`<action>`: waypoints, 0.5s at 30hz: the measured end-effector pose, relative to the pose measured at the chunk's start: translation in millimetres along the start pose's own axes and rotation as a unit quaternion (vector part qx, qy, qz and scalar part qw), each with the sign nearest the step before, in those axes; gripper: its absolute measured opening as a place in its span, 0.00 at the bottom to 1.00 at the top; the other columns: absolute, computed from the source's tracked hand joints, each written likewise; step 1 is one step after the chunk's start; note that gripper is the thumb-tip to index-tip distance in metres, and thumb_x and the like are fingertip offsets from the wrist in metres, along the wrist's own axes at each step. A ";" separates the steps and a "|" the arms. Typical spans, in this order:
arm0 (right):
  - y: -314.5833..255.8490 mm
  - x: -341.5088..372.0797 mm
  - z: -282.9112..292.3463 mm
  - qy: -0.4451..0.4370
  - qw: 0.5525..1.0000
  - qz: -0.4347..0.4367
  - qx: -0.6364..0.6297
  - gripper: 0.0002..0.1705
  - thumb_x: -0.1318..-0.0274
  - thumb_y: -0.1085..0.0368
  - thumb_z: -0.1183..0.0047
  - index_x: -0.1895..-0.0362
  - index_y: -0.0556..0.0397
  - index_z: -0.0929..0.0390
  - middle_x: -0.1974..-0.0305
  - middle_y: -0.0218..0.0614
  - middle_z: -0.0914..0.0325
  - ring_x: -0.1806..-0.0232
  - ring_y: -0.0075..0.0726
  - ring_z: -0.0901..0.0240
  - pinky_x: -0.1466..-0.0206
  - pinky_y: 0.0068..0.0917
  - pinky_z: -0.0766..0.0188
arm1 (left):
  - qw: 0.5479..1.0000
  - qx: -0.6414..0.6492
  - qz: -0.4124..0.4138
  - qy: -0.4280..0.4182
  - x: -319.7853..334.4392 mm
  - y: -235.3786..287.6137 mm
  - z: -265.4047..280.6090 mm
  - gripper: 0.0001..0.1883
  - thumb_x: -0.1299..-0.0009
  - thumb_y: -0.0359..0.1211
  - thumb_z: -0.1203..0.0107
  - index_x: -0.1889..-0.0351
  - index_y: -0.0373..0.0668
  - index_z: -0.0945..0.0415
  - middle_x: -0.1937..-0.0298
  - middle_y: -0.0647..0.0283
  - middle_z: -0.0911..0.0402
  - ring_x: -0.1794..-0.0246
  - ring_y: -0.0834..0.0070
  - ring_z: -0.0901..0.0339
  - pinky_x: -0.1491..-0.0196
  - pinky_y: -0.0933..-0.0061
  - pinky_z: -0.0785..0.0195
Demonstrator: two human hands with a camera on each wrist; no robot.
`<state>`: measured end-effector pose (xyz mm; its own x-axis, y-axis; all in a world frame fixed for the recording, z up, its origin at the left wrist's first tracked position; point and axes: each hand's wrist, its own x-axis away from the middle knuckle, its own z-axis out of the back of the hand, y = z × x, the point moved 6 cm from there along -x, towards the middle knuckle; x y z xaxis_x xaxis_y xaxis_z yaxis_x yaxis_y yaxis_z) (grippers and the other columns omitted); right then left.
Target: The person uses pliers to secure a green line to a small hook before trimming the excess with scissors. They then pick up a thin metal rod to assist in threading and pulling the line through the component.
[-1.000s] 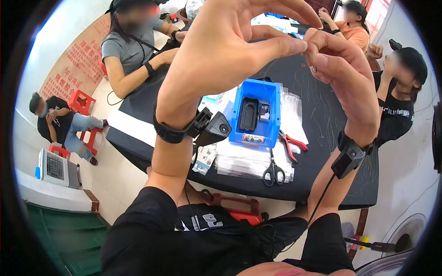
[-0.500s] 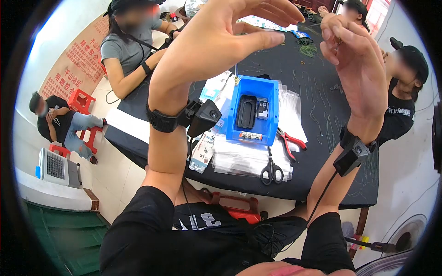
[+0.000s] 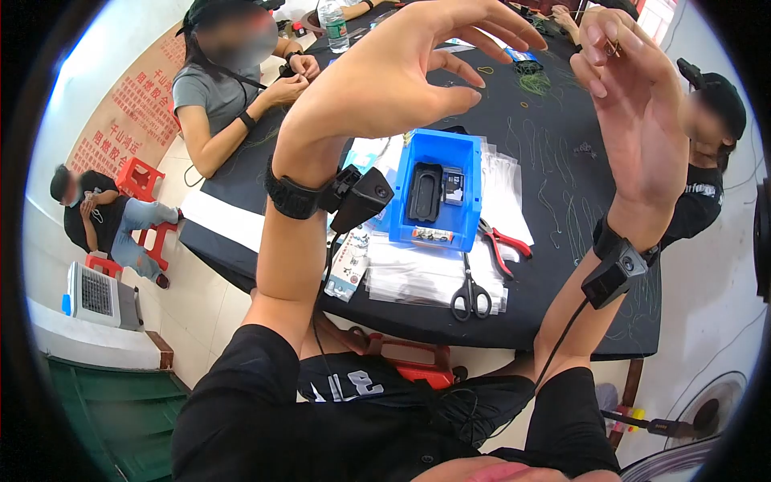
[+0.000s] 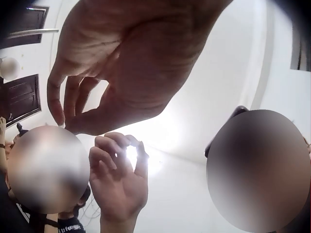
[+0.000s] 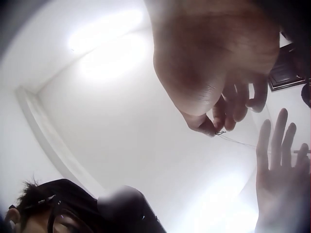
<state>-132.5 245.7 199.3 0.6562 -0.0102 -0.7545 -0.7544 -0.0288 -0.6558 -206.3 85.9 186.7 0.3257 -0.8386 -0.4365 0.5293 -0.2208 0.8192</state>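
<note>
My right hand [image 3: 642,132] is raised at the upper right in the head view, pinching a small gold-coloured fish hook [image 3: 613,48] between thumb and fingertips. In the right wrist view the hook [image 5: 220,132] shows as a tiny dark shape, and a thin line [image 5: 237,142] runs from it toward my other hand. My left hand [image 3: 377,80], raised at the upper middle, has its fingers loosely extended and its thumb held apart from the top finger. The two hands are apart, above the table, palms facing each other.
On the black table [image 3: 554,305] stands a blue bin [image 3: 399,233] with small cases inside. Red-handled pliers [image 3: 506,245] and black scissors [image 3: 471,299] lie over clear plastic bags [image 3: 401,285]. Loose line [image 3: 550,213] lies to the right. Other people sit around the table.
My hands were touching at the fingertips and have drawn apart. The right hand has moved up and right with the hook; the left hand's fingers have spread.
</note>
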 end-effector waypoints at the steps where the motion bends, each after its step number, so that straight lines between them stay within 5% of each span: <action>1: -5.5 0.3 -4.5 0.054 0.998 0.017 -0.017 0.08 0.32 0.63 0.48 0.64 0.53 0.28 0.67 0.29 0.31 0.69 0.17 0.37 0.68 0.17 0.37 | 0.999 -0.034 -0.025 0.001 1.1 2.4 -3.0 0.33 0.37 0.21 0.41 0.31 0.38 0.32 0.35 0.56 0.26 0.36 0.68 0.30 0.37 0.63 0.30; 3: -8.0 -0.1 -4.1 0.056 0.998 0.012 -0.013 0.09 0.32 0.62 0.49 0.64 0.53 0.29 0.66 0.30 0.32 0.69 0.18 0.37 0.68 0.17 0.37 | 0.996 -0.069 -0.049 0.001 0.8 4.4 -5.5 0.34 0.37 0.20 0.41 0.30 0.37 0.33 0.35 0.56 0.27 0.36 0.68 0.30 0.37 0.63 0.30; 8: -9.7 0.5 -2.9 0.077 0.997 0.008 0.000 0.09 0.31 0.62 0.50 0.64 0.53 0.29 0.65 0.30 0.32 0.68 0.18 0.37 0.68 0.17 0.37 | 0.996 0.080 -0.030 0.003 -10.1 -17.0 0.2 0.33 0.36 0.19 0.41 0.30 0.36 0.33 0.35 0.56 0.27 0.37 0.69 0.30 0.38 0.66 0.30; 15: -10.9 -0.1 -1.4 0.056 0.998 0.017 -0.027 0.09 0.31 0.62 0.50 0.64 0.54 0.29 0.65 0.30 0.32 0.68 0.17 0.37 0.68 0.17 0.38 | 0.997 -0.028 -0.057 0.034 -6.7 0.8 -10.3 0.31 0.34 0.20 0.40 0.31 0.35 0.33 0.35 0.54 0.27 0.36 0.70 0.29 0.37 0.68 0.29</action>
<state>-124.4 244.6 206.6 0.6296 -0.1234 -0.7670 -0.7767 -0.0793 -0.6248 -200.0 96.5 186.5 0.3126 -0.7730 -0.5521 0.6089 -0.2830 0.7410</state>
